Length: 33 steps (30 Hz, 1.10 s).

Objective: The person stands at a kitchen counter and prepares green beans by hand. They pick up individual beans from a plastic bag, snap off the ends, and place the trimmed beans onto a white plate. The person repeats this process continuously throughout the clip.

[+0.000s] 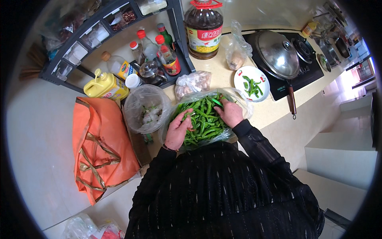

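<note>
A clear plastic bag lies spread on the counter before me, heaped with long green chili peppers. Over the left side of the heap, my left hand pinches a green pepper, mostly hidden by the fingers. My right hand, at the heap's far right, grips a slim bright green object; its kind is not clear. Right of the bag, a white plate with a cherry pattern carries several green pepper pieces.
Left of the peppers stands a bin with a clear plastic liner, scraps inside. An orange bag is farther left. Behind are a bag of garlic, sauce bottles and a large oil jug. A lidded wok sits on the black cooktop.
</note>
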Motion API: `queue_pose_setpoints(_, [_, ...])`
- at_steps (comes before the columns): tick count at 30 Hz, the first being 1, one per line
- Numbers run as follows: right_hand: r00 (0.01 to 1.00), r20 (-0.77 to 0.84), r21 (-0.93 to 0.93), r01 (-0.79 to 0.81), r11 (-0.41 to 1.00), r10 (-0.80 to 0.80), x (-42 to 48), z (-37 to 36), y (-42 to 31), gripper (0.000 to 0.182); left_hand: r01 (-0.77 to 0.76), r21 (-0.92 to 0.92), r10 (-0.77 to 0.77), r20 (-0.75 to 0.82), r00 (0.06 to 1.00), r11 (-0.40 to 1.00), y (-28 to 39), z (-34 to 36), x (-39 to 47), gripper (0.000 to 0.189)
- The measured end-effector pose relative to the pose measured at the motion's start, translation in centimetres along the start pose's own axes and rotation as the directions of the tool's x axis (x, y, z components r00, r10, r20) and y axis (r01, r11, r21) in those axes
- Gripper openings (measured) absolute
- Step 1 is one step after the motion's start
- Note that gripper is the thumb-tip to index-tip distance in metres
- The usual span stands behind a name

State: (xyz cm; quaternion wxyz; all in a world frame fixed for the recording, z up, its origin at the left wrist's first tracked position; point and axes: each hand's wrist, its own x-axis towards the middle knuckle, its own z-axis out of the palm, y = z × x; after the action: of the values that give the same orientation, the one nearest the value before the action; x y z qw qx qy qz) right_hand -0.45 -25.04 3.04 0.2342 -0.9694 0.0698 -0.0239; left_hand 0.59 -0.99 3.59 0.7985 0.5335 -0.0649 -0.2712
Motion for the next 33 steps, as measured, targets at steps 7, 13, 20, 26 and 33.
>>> queue_pose_setpoints(7, [0.988,-0.07,0.096,0.141,0.985,-0.135,-1.1,-0.7,0.0,0.024,-0.143,0.224,0.174,-0.123,0.977,0.964,1.4,-1.0,-0.4,0.037])
queue_pose_setpoints(13, [0.957,0.259,0.184,0.083,0.979,-0.13,-5.1,-1.4,1.4,0.026,-0.165,0.732,0.318,-0.074,0.945,0.661,0.4,0.9,0.1,0.046])
queue_pose_setpoints(20, [0.97,0.242,0.316,-0.097,0.944,0.018,-7.6,-0.8,4.6,0.021,-0.328,0.917,0.199,0.286,0.937,0.226,0.5,1.3,-0.3,0.024])
queue_pose_setpoints(26, [0.973,0.22,0.349,-0.139,0.927,0.063,-7.7,-1.0,4.6,0.021,-0.359,0.933,0.082,0.361,0.929,-0.033,-1.0,1.5,0.4,0.023])
queue_pose_setpoints(33, [0.976,0.169,0.515,-0.204,0.833,0.135,-8.4,-0.6,5.1,0.019,0.008,0.985,0.41,-0.079,0.909,0.172,-0.2,1.3,3.0,0.023])
